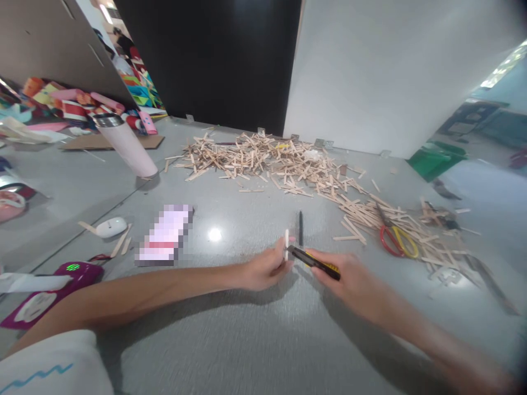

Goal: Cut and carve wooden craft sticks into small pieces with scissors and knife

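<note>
1 wooden stick [287, 241] is in hand, approx. mid-tabletop [230, 340], well short of the far edge: L hand [267, 270] pinches it upright w/ the fingers, R hand [340, 274] has its fingers wrapped round a black/yellow cutter [315, 262], tip at the stick; can't tell if the blade has bitten in. Progress, my guess: partway on this pc., no finished cut visible. A big heap of loose sticks [247, 156] lies along the far edge, spilling twd the R edge; most look unworked, tho can't tell which, if any, are trimmed. Scissors [395, 237] lie on the sticks at the R side, thin black rod [301, 227] just beyond the hands. Writing: none legible. White oval gadget [111, 226] twd the L edge has a tiny mark, too small to read; phone [167, 233] screen is pixelated; pink bottle [127, 148], L of the heap nr the far edge, shows no label; purple gadget [78, 270] has a lit green patch, no readable txt.
</note>
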Available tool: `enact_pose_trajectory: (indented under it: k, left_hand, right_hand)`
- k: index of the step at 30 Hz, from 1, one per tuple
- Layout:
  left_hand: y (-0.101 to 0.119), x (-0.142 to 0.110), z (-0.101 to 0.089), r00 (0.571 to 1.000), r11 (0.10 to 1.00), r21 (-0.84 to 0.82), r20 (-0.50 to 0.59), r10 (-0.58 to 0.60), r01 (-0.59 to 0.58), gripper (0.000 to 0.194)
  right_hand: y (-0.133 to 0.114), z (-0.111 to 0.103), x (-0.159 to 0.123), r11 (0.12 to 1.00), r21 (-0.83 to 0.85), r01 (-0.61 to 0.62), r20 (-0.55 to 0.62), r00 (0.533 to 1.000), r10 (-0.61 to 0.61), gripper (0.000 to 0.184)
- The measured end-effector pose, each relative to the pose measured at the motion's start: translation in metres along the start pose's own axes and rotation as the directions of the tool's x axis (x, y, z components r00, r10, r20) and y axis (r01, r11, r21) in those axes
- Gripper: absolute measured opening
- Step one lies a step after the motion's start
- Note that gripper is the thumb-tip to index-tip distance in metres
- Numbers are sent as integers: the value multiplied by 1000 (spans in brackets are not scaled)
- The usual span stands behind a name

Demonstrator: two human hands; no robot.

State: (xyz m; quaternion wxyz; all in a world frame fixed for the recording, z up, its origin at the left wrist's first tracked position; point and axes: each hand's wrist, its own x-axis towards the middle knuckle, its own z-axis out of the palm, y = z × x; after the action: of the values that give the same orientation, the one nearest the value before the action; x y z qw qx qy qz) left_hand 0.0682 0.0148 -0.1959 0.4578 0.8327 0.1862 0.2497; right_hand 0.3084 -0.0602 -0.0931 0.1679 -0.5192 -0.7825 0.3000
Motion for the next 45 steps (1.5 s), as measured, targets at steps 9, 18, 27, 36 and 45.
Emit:
enact_pose_trajectory:
  k: [9,18,27,36,45]
  left_hand:
    - [0,0,-1,1000,999,38,20,2,-3,50]
    - [-2,-1,2,995,994,-35,0,-103,103,56]
    - [8,-1,3,985,956,-256,-51,-162,144,83]
    - [9,-3,3,993,975,-194,-19,-114,108,82]
    - [8,-4,3,987,976,-150,25,-156,158,79]
  right_hand:
    - [-6,-13,5,999,30,12,70,997,-14,44]
    - [2,-14,7,1000,23,12,71,997,-14,46]
    - [-3,-22,4,995,-78,58,-34,998,-61,43]
    - [-6,-32,-7,990,-107,93,-22,995,-96,48]
    - [-12,-32,-9,995,-78,66,-28,997,-68,43]
